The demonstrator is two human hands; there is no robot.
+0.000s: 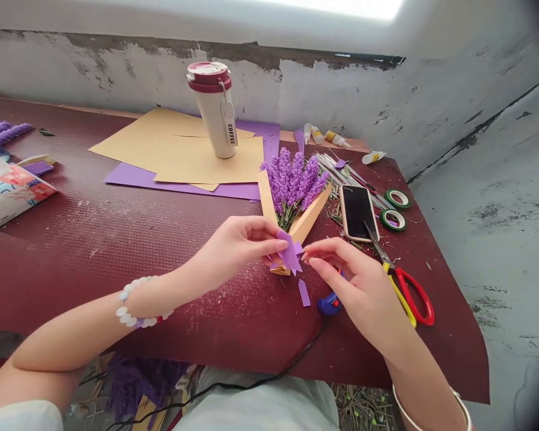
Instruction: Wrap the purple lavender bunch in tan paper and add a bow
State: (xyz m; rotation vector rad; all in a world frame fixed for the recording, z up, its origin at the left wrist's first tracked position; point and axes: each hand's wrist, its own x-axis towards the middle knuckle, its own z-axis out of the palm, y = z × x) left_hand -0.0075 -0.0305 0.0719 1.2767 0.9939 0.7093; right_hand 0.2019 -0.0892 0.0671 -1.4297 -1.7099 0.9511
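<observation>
My left hand [247,245] pinches a folded purple paper piece [290,254] between thumb and fingertips, over the base of a bouquet. My right hand [350,281] is curled, its fingertips drawn together at the paper's right edge; whether they grip it is unclear. Purple lavender-like flowers [291,179] with green stems stand in a tan paper wrap [312,212] that lies on the table. A small pointed purple paper strip [304,293] lies just below. Partly behind my right hand is a blue tool with a red switch [330,304], with a black cord.
Scissors [404,281] and a phone [359,212] lie right, beside green tape rolls [393,219]. Behind are a coffee cup [215,114] on tan sheets [170,143], wire stems [341,167] and glue bottles [336,139]. A tissue pack [13,191] is left.
</observation>
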